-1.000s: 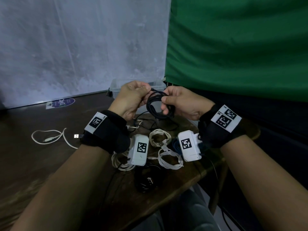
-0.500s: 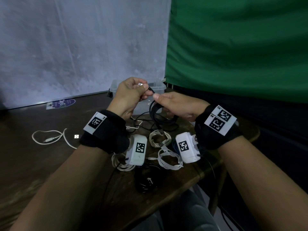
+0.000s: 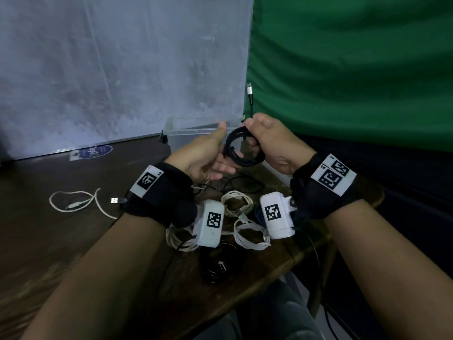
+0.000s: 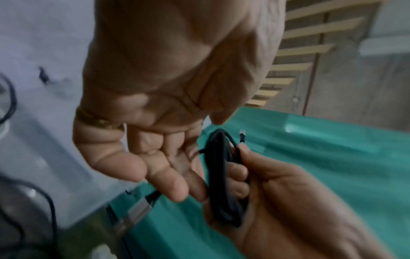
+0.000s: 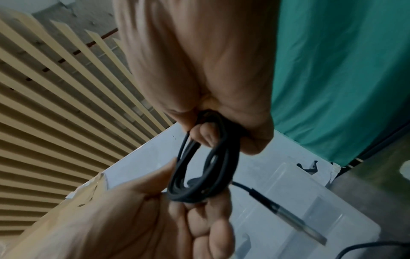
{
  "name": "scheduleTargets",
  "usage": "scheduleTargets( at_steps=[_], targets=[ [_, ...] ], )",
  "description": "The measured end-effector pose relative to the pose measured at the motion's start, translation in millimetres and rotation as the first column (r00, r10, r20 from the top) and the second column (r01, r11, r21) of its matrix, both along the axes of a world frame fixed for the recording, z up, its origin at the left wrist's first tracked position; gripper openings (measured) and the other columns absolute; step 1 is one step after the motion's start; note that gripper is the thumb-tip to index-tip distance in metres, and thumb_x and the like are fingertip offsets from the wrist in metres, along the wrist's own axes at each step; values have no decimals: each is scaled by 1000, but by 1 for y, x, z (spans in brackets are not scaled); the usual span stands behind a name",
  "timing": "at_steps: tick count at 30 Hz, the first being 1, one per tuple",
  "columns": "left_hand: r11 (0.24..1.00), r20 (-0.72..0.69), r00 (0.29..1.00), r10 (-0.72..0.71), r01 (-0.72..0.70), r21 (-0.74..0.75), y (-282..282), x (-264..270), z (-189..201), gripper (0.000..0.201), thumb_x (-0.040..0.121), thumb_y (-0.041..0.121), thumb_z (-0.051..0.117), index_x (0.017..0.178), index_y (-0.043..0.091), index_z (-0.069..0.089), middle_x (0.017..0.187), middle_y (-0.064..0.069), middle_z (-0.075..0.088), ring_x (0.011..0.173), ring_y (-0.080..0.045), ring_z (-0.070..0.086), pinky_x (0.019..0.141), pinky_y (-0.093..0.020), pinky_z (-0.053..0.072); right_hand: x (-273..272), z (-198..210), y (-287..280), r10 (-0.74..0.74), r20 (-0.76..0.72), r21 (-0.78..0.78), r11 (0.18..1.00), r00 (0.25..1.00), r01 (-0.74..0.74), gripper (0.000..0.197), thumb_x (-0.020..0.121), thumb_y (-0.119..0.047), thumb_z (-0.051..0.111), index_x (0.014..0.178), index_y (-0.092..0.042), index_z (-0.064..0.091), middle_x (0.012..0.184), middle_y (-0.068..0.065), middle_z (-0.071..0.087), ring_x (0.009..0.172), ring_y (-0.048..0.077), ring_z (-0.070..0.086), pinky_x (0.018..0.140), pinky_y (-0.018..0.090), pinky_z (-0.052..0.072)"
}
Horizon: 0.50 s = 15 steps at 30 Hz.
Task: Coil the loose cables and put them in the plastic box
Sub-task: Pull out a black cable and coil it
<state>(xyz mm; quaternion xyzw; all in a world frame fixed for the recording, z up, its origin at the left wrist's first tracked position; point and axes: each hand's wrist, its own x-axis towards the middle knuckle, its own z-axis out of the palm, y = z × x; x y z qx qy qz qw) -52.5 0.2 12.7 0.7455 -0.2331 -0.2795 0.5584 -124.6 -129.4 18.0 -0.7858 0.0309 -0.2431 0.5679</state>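
The right hand (image 3: pixel 272 143) has its fingers curled round a black cable coil (image 3: pixel 241 149), pinching the loops together where they cross, while the left hand (image 3: pixel 206 158) lies relaxed with straightish fingers cupped under the coil's lower arc, touching it without gripping. The coil hangs in the air above the bench (image 3: pixel 61 241), just in front of the clear plastic box (image 3: pixel 181 133). One silver-tipped plug (image 3: pixel 249 88) sticks up above the right hand, and the other plug end (image 5: pixel 288 217) trails free below the coil. To finish this step well, I would judge that the loose tail should be tucked through or wrapped once around the bundle before release, since the cable looks springy and the loops could fan open once let go; then the coil should be lowered flat into the box rather than dropped on edge. The cable is matte, round and thin, its loops roughly oval and uneven. The box is translucent with thin rigid walls. On the dark wooden bench lie white cable coils (image 3: pixel 250 235), smooth and glossy, and a loose white USB cable (image 3: pixel 73 201) well apart to the left.
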Motion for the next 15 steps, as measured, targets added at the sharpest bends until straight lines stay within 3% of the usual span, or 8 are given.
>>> scheduleTargets(
  at_steps=[2,4,7,9,12,15],
  targets=[
    [995,-89,995,-55,47,-88,1,-2,1,49,96,57,29,83,24,61,66,9,68,66,-5,59,65,-26,38,0,-1,1,27,-22,21,999,999,-27,28,102,-17,37,75,-17,44,61,2,42,47,9,37,50,22,33],
    [983,-123,992,-37,13,-184,2,-3,3,30,98,39,40,81,23,59,61,11,65,62,-1,58,68,-25,40,0,-3,2,61,-55,58,997,997,-58,28,102,-16,38,74,-17,42,60,2,41,45,9,36,51,25,33],
    [927,-198,978,67,-134,-350,4,-4,5,22,99,17,40,81,18,52,67,5,58,63,-7,59,56,-22,52,-1,-6,2,107,-91,103,990,990,-98,28,102,-16,38,74,-17,38,60,2,38,44,8,33,51,26,33],
    [872,-272,956,110,-224,-436,5,0,6,24,101,14,34,83,15,50,72,2,54,63,-9,59,54,-24,55,-3,-5,2,103,-85,136,987,991,-91,28,102,-14,38,74,-17,37,63,1,36,41,4,34,48,21,31],
    [823,-297,940,170,-301,-481,3,8,3,28,102,14,31,85,14,53,69,4,49,61,-8,56,69,-28,50,-3,-3,1,88,-53,187,979,995,-77,28,102,-12,36,75,-17,38,66,0,34,39,-1,35,47,19,29],
    [848,-174,960,222,-278,-451,2,11,0,30,102,15,30,89,15,57,67,6,48,48,-1,54,59,-19,45,0,-1,1,37,-29,224,974,999,-29,28,102,-10,36,75,-16,40,66,0,35,44,2,35,45,17,29]
  ],
)
